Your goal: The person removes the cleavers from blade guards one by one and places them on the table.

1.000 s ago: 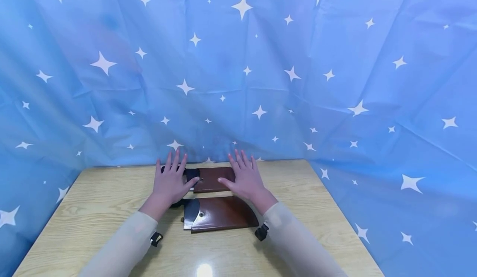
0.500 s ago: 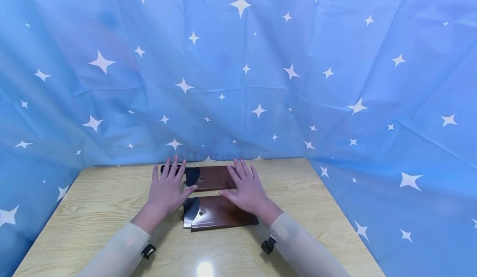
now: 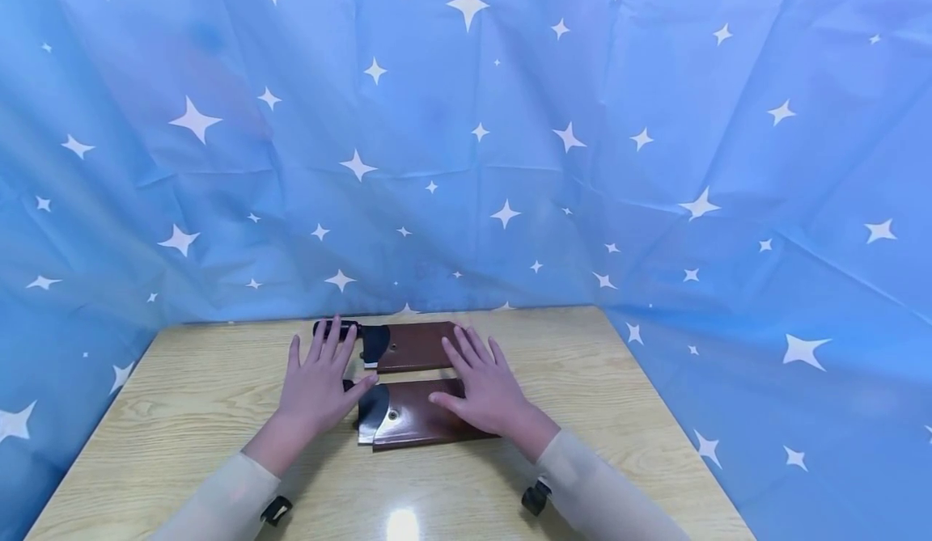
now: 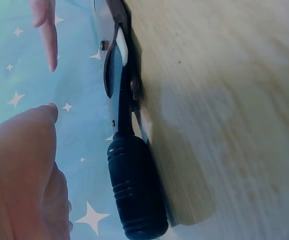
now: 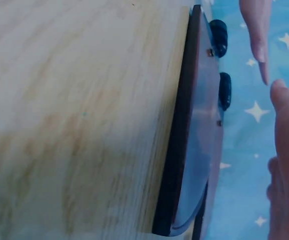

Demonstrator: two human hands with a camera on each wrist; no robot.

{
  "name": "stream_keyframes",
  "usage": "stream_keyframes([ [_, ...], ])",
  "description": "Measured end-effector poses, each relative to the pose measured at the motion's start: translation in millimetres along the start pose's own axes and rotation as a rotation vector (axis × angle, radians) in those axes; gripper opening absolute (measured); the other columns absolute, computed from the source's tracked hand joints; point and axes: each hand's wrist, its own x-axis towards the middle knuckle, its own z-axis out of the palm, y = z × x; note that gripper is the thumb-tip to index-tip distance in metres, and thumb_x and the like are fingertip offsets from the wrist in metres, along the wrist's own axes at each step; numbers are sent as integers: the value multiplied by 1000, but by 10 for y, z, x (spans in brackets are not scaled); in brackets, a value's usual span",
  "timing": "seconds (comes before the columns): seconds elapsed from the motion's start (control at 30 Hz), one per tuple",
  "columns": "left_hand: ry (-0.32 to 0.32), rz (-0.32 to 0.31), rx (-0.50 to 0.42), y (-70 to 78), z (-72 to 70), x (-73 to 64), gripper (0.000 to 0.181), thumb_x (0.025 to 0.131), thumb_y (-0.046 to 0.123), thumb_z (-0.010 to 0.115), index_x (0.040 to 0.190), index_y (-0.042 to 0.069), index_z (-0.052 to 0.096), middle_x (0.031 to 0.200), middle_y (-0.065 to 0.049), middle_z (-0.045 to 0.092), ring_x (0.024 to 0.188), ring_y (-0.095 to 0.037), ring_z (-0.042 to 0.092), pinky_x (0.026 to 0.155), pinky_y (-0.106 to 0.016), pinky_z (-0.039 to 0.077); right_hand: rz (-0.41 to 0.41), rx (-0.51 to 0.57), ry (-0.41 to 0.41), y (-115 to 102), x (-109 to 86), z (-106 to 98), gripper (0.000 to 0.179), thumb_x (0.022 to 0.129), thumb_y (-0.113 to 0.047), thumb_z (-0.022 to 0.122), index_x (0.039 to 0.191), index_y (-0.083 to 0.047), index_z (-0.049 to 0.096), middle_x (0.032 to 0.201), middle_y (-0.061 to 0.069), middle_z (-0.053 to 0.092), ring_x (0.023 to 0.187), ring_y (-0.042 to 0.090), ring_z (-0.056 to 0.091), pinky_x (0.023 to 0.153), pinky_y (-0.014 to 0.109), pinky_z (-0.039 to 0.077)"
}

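Two broad-bladed knives in brown leather sheaths lie one behind the other, handles to the left: the rear sheathed knife [image 3: 418,347] and the front sheathed knife [image 3: 411,418]. My left hand [image 3: 315,389], fingers spread and straight, is over the handle side and overlaps both black handles. The left wrist view shows a ridged black handle [image 4: 137,187] close up, with the hand raised above it. My right hand [image 3: 486,389], palm down with straight fingers, covers the right ends of both sheaths in the head view. In the right wrist view it stands apart from the sheaths. Neither hand holds anything.
A light wood-grain table [image 3: 582,460] carries both knives, which lie near its back edge. Behind and at the sides hangs a blue curtain [image 3: 466,201] with white stars. Each sleeve has a black device strapped under it.
Both hands have drawn back towards the person and moved slightly apart, fingers straight throughout. More of the rear knife's handle and sheath shows. The knives stay where they lay.
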Motion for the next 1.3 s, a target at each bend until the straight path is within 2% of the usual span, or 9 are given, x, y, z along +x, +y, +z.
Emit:
stream_keyframes([
  [0.23,5,3,-6,-13,-5,-90,97,106,68,60,175,7,30,182,-21,14,168,-46,14,130,-76,4,-23,25,-7,17,-47,47,103,103,-87,38,178,-18,22,185,11,10,171,31,3,135,63,12],
  [0.43,2,19,3,-48,55,-118,94,107,70,58,174,9,34,179,-25,26,165,-48,23,127,-79,13,-73,73,-39,10,-94,69,104,102,-86,46,179,-20,24,183,14,21,169,37,18,133,63,20],
  [0.57,-11,20,-10,-79,85,-132,92,107,72,56,172,9,41,174,-28,35,161,-51,32,124,-81,20,-112,110,-42,7,-116,103,101,100,-82,57,176,-18,34,179,17,32,166,41,27,131,64,26],
  [0.7,-31,23,-25,-141,95,-151,87,107,69,60,168,8,48,172,-28,39,159,-52,34,123,-81,21,-136,124,-43,6,-124,152,100,98,-81,61,174,-19,39,175,15,39,163,39,34,128,62,33],
  [0.83,-37,74,-44,-220,112,-160,77,106,61,68,160,6,58,168,-25,46,157,-52,38,122,-80,27,-156,137,-69,-11,-131,185,102,96,-85,62,173,-23,40,172,13,44,160,37,40,127,58,37],
  [1.13,-44,245,-145,-368,132,-99,54,101,38,83,144,7,72,154,-18,62,144,-44,54,111,-73,45,-225,163,-125,-54,-123,212,107,89,-85,72,172,-24,44,169,6,47,156,29,43,128,53,36],
  [1.3,-91,267,-191,-462,174,-58,50,99,33,86,141,9,73,142,-12,68,133,-40,61,104,-68,51,-263,130,-146,-53,-92,253,112,86,-87,72,173,-24,41,171,7,44,158,27,40,130,51,33],
])
